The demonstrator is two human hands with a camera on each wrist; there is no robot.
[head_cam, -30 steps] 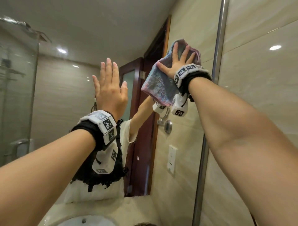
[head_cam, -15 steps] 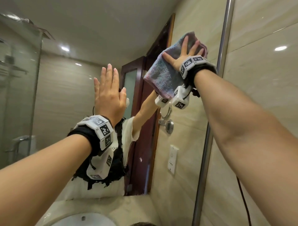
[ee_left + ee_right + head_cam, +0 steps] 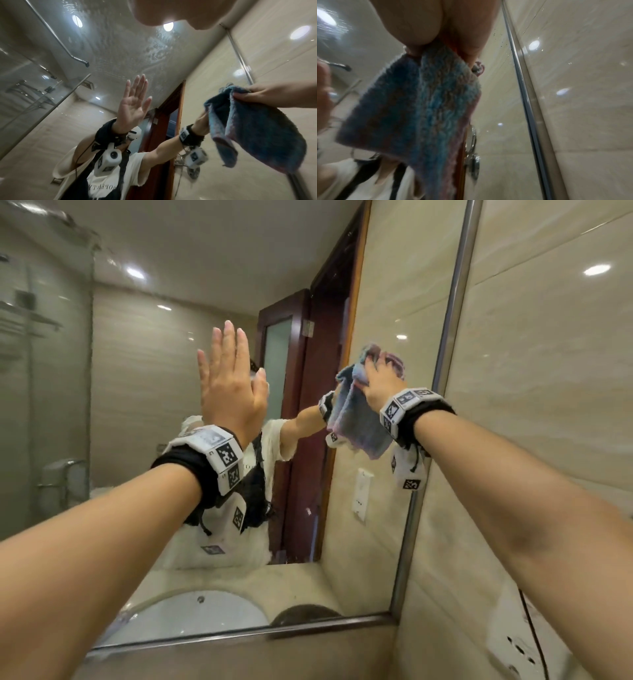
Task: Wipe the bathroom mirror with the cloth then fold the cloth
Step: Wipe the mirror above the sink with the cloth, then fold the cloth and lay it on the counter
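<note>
The bathroom mirror fills the left and middle, edged by a metal frame. My left hand is open, fingers straight up, palm towards the glass; whether it touches is unclear. My right hand grips a bunched blue and pink cloth near the mirror's right edge, and the cloth hangs below the fingers. In the left wrist view the right hand pinches the cloth by its upper edge. The right wrist view shows the cloth dangling from the hand beside the frame.
Wet streaks and droplets mark the upper glass. A beige tiled wall stands right of the frame, with a wall socket and a black cable low down. A white basin is reflected at the bottom.
My right hand came down the right side of the mirror with the cloth, going from pressing it flat to gripping it bunched. The left hand stayed raised and open.
</note>
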